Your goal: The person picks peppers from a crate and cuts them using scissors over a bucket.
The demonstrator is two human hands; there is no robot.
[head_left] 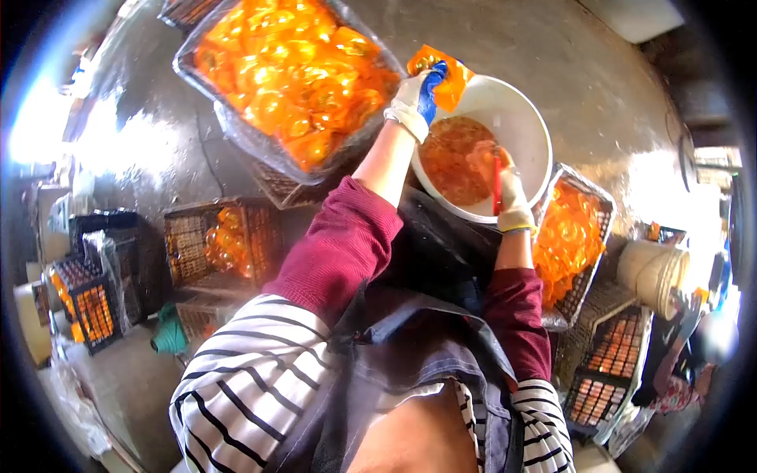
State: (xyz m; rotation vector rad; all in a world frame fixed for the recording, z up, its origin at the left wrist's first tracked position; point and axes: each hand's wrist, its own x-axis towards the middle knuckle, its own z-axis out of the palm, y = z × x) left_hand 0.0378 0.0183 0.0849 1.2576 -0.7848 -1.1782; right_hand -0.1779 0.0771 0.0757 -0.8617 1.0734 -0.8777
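Observation:
My left hand (418,98), in a white and blue glove, is closed on an orange plastic packet (449,85) at the far rim of a white bucket (527,118). Reddish-brown, wet-looking contents (449,169) lie inside the bucket. Over its right side, my right hand (511,193), in a pale glove, is closed around a slim red tool (497,183); its kind is unclear. Something pinkish near those fingers is too blurred to name. Left of the bucket, a plastic-lined crate (229,130) is heaped with shiny orange packets (296,75).
A second lined crate (603,206) of orange packets stands right of the bucket. Beyond it are a cream bucket (654,276) and dark crates (607,366) of small packs. A brown crate (185,252) stands at left. Another person (678,378) is at far right.

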